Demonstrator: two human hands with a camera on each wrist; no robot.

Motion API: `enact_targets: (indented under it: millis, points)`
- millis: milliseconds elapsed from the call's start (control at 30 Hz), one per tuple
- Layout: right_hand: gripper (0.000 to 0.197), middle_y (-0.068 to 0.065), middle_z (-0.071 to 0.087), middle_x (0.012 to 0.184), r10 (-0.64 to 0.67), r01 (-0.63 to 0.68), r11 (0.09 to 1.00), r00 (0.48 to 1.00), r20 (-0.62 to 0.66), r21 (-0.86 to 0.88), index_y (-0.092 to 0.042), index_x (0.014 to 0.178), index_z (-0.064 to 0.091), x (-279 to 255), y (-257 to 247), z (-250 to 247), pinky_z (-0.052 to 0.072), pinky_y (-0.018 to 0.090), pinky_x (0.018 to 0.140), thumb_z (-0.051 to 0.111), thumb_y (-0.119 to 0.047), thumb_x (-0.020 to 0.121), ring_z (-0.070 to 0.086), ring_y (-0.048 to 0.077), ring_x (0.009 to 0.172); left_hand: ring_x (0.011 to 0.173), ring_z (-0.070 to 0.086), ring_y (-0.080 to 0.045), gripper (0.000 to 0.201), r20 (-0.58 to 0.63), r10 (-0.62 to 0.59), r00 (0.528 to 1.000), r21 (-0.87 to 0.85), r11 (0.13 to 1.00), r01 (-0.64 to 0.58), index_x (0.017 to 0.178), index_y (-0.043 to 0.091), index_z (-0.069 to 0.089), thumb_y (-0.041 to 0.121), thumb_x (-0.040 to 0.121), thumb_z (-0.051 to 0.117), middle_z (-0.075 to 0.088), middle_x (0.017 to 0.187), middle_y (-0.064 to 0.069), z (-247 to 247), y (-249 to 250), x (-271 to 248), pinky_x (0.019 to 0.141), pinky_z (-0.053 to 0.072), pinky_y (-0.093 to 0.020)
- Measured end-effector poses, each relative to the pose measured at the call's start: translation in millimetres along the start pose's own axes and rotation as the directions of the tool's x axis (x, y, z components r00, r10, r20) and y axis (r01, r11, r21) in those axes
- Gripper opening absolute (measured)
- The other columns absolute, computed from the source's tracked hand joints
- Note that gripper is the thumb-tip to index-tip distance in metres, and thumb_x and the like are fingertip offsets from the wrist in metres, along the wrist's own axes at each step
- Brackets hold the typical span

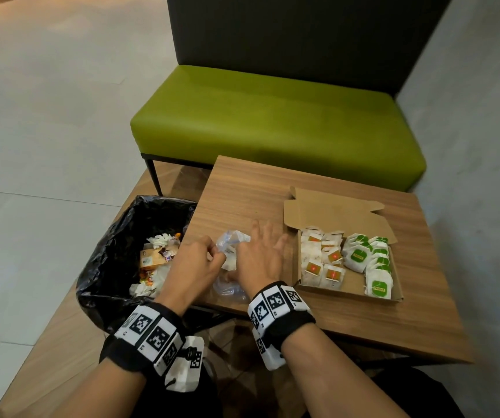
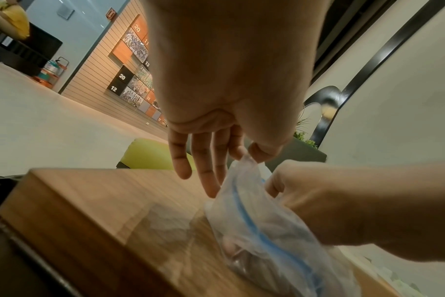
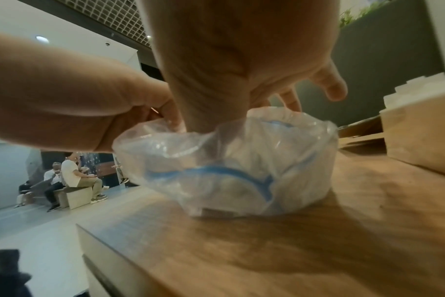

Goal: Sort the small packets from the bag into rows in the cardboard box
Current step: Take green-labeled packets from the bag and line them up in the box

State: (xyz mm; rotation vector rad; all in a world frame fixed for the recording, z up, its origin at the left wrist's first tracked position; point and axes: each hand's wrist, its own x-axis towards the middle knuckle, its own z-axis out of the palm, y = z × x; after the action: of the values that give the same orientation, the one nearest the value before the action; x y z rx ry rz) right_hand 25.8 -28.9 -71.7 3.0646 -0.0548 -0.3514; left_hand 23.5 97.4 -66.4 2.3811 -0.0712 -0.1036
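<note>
A clear zip bag (image 1: 231,251) with a blue strip lies crumpled on the wooden table (image 1: 251,191), left of the open cardboard box (image 1: 352,282). My left hand (image 1: 209,258) pinches the bag's rim (image 2: 245,160) between thumb and forefinger. My right hand (image 1: 262,254) lies over the bag with its fingers (image 3: 329,86) spread and straight, and its thumb reaches into the bag's mouth (image 3: 216,140). Inside the box, white packets with red squares (image 1: 322,262) fill the left rows and green-labelled packets (image 1: 369,260) the right rows. What the bag holds is blurred.
A bin with a black liner (image 1: 113,251), holding rubbish, stands against the table's left edge. A green bench (image 1: 272,125) sits behind the table. The box's lid flap (image 1: 333,212) stands open at the back. Several people sit far off (image 3: 71,176).
</note>
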Motion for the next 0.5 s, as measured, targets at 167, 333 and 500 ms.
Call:
enact_targets:
  millis: [167, 333, 500]
  points:
    - [0.021, 0.013, 0.015, 0.165, 0.004, -0.004, 1.0, 1.0, 0.012, 0.029, -0.021, 0.112, 0.069, -1.5, -1.4, -3.6, 0.014, 0.072, 0.113, 0.061, -0.026, 0.094, 0.009, 0.043, 0.15, 0.061, 0.063, -0.018, 0.014, -0.01, -0.009, 1.0, -0.001, 1.0, 0.009, 0.071, 0.017, 0.058, 0.022, 0.084, 0.061, 0.065, 0.064, -0.001, -2.0, 0.2, 0.3, 0.061, 0.051, -0.035]
    - [0.021, 0.009, 0.019, 0.164, -0.092, 0.091, 0.978, 0.996, -0.004, 0.186, -0.023, 0.112, 0.069, -5.7, 9.8, -5.2, 0.01, 0.07, 0.116, 0.062, -0.03, 0.094, 0.009, 0.038, 0.151, 0.063, 0.064, -0.015, 0.013, -0.054, -0.022, 0.998, 0.046, 0.999, 0.024, 0.074, 0.02, 0.059, 0.026, 0.085, 0.063, 0.067, 0.067, 0.001, -4.9, 1.5, 0.4, 0.065, 0.054, -0.035]
    - [0.013, -0.007, 0.023, 0.163, -0.176, 0.172, 0.842, 0.984, -0.041, 0.511, -0.031, 0.095, 0.071, -16.7, 38.5, -13.1, 0.009, 0.059, 0.121, 0.06, -0.037, 0.093, 0.008, 0.021, 0.151, 0.064, 0.061, -0.018, 0.014, -0.163, -0.042, 0.986, 0.108, 0.992, 0.06, 0.076, 0.02, 0.058, 0.029, 0.085, 0.064, 0.065, 0.067, 0.002, -6.8, -0.6, 2.9, 0.061, 0.045, -0.031]
